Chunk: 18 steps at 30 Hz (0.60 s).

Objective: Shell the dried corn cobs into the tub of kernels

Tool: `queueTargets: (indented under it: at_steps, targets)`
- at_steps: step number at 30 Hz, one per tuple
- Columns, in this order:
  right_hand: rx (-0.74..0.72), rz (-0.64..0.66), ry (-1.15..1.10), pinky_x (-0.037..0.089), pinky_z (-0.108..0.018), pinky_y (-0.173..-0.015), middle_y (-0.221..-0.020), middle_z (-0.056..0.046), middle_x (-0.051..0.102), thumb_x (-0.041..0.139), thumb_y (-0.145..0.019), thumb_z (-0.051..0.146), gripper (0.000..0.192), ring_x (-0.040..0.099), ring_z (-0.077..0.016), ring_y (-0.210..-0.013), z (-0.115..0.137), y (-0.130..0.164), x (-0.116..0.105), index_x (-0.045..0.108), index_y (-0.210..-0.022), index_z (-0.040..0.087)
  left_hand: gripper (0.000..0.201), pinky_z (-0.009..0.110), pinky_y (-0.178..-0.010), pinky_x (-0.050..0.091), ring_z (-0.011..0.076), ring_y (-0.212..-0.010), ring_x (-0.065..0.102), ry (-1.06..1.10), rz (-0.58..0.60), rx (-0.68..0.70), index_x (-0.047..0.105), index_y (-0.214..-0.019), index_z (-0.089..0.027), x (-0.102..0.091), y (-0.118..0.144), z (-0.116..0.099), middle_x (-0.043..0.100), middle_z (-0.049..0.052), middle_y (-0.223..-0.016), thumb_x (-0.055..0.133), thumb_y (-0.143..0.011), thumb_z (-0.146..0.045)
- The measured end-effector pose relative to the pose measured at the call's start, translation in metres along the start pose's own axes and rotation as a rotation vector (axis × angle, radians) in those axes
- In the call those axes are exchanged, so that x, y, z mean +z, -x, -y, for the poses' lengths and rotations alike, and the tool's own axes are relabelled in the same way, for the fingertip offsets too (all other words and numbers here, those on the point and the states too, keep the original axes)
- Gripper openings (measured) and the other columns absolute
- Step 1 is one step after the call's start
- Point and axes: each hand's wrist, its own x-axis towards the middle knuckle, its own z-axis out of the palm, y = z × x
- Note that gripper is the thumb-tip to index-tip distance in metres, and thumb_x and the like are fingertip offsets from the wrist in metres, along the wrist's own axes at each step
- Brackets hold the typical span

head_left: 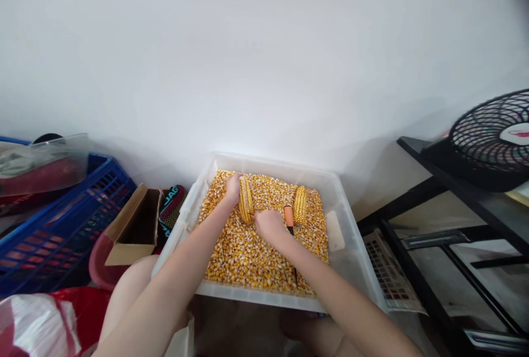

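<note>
- We find the held cob (246, 201) over the left-centre of the kernels (248, 263) in the translucent tub (351, 258), its length running away from the person; we cannot tell whether it touches the layer beneath.
- The left hand (233, 188) is wrapped round the cob's far end, its fingers partly hidden.
- The right hand (268, 225) is curled at the near end; we cannot tell whether it pinches the cob, presses on it or grips something small.
- We judge that a loose left grip under pressure from the right could let the cob twist or slip into the kernels.
- An orange-handled tool (288, 215) lies just beside the right hand and partly below the right forearm (326, 285). A careless sweep of that arm could knock or bury it, or meet any sharp end; we cannot make out its tip for certain.
- The second cob (300, 205) rests just beyond the handle and could roll if the tool were jolted.
- Kernels lie close to the tub's near wall; in our judgement, a hard flick there could send some over the rim.
</note>
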Motion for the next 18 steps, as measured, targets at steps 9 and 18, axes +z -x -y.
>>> queueTargets:
  at_steps: [9,18]
  targets:
    - [0.190,0.019,-0.247,0.040,-0.024,-0.061,-0.083,-0.012,0.069,0.040,-0.085,0.028,0.032,0.064,-0.0194,-0.076,0.002,-0.004,0.010,0.069,-0.083,0.015,0.009,0.030,-0.053,0.045,0.0182,-0.054,0.056,0.023,0.003,0.013,0.049,-0.060,-0.017,0.004,0.004,0.004,0.049,-0.002,-0.048,0.051,-0.063,-0.026]
    - [0.131,0.025,-0.033,0.044,-0.027,-0.066,-0.084,-0.018,0.068,0.045,-0.078,0.011,0.026,0.064,-0.0225,-0.080,0.019,0.000,0.017,0.066,-0.093,0.009,0.011,0.029,-0.052,0.045,0.0164,-0.052,0.054,0.014,-0.013,0.027,0.049,-0.060,-0.017,0.003,0.002,0.007,0.047,-0.002,-0.048,0.050,-0.063,-0.027]
